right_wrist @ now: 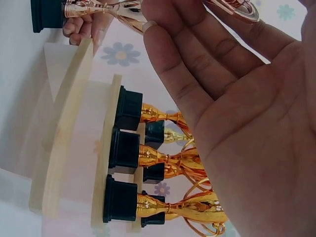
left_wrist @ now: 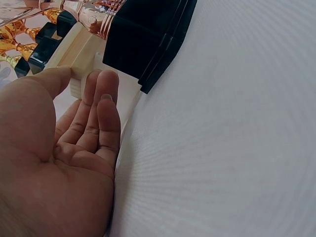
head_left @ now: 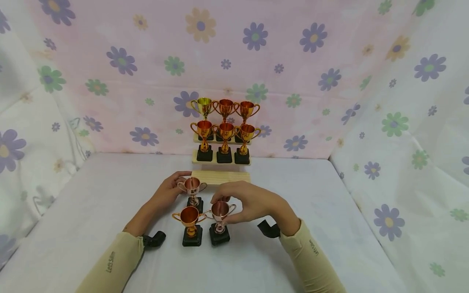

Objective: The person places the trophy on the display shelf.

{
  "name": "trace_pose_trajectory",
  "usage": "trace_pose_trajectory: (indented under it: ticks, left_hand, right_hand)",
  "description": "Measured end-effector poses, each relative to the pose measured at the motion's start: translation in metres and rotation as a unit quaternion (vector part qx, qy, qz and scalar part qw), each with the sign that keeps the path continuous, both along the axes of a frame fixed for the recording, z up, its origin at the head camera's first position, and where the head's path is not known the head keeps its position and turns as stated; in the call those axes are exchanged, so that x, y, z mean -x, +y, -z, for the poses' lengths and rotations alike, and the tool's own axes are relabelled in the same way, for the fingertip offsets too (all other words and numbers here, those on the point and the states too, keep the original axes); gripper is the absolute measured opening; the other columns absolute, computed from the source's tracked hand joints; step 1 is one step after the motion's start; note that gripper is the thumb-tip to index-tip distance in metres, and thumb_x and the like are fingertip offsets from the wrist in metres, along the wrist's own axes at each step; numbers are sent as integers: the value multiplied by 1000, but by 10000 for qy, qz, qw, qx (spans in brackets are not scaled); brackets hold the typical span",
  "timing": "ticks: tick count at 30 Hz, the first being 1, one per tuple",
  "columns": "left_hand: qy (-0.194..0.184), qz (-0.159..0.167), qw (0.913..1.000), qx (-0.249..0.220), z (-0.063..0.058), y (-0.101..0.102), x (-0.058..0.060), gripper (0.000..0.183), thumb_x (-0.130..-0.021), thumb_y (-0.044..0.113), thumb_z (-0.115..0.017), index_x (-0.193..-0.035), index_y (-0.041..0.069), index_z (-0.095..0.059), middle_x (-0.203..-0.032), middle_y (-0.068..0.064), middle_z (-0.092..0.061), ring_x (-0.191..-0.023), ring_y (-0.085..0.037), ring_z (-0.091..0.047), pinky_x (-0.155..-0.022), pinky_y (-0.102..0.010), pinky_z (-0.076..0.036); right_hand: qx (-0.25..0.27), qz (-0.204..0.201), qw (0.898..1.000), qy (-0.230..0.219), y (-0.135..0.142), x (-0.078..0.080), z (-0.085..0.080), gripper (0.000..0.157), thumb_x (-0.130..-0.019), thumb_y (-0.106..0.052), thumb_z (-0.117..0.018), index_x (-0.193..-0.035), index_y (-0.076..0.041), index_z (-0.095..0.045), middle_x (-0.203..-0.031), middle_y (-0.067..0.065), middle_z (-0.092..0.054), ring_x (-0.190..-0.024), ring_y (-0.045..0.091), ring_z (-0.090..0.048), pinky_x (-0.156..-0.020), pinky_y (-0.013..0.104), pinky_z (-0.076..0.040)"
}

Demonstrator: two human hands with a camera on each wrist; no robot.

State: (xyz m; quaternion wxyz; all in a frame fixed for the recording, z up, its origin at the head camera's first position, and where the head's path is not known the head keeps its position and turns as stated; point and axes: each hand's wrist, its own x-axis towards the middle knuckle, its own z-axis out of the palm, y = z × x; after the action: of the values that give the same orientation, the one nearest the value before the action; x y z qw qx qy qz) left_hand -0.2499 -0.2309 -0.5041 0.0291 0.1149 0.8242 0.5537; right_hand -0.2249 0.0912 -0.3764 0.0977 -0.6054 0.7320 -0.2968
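Observation:
My right hand [head_left: 253, 199] pinches a rose-gold trophy cup [head_left: 220, 209] on a black base, thumb at the near side and fingers at the far rim. Part of that cup [right_wrist: 242, 9] shows at the top of the right wrist view. At the left end of a wooden tiered stand [head_left: 220, 177], my left hand [head_left: 169, 190] holds the lowest step, its thumb on the plank edge in the left wrist view. Just in front of this hand stands another rose-gold trophy [head_left: 192, 187]. A gold trophy [head_left: 189, 217] stands upright left of the pinched one.
Several gold trophies fill the two upper steps, among them a front-row trophy [head_left: 226, 132] and a yellower back-row one [head_left: 204, 106]. A white cloth covers the table [head_left: 293, 183]. Behind it hangs a flowered pink curtain [head_left: 227, 77].

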Motion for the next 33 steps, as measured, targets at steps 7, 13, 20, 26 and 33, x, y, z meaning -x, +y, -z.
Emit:
trace_pose_trajectory:
  ticks: [7, 13, 20, 26, 33]
  left_hand:
    - [-88, -14, 9999, -66, -3, 1, 0, 56, -102, -2, -49, -157, 6, -46, -130, -20, -70, -108, -22, -63, -89, -26, -50]
    - [-134, 15, 9999, -99, 0, 0, 4, 54, -102, -3, -49, -156, 6, -47, -127, -20, -71, -105, -19, -65, -88, -24, -52]
    - [-192, -45, 9998, -67, 1, -2, 5, 54, -102, -2, -49, -155, 7, -48, -126, -20, -71, -106, -24, -66, -86, -25, -52]
    - [-159, -3, 9998, -145, 3, -2, 4, 53, -103, -1, -49, -155, 5, -47, -128, -21, -70, -105, -20, -67, -87, -24, -53]
    - [-106, 98, 9995, -277, 5, 0, 7, 53, -102, -2, -49, -154, 4, -48, -126, -20, -71, -104, -16, -67, -88, -25, -54]
  right_hand:
    - [228, -42, 9997, 14, 3, 3, -3, 44, -91, -28, -85, -128, -12, -67, -115, -8, -67, -96, 3, -61, -84, 22, -54]
    - [341, 29, 9994, 64, 8, 4, -7, 45, -92, -29, -84, -131, -14, -67, -114, -7, -67, -95, 4, -61, -82, 27, -57]
    - [509, 335, 9981, 80, 10, 7, -10, 47, -93, -28, -83, -135, -15, -67, -117, -7, -67, -98, 6, -61, -84, 30, -56]
    - [724, 649, 9951, 197, 11, 10, -12, 48, -93, -25, -83, -135, -9, -67, -118, -6, -68, -98, 8, -61, -84, 31, -55]
    - [784, 1116, 9904, 228, 16, 15, -16, 51, -95, -21, -80, -142, -13, -62, -118, -4, -69, -101, 9, -64, -88, 32, -56]
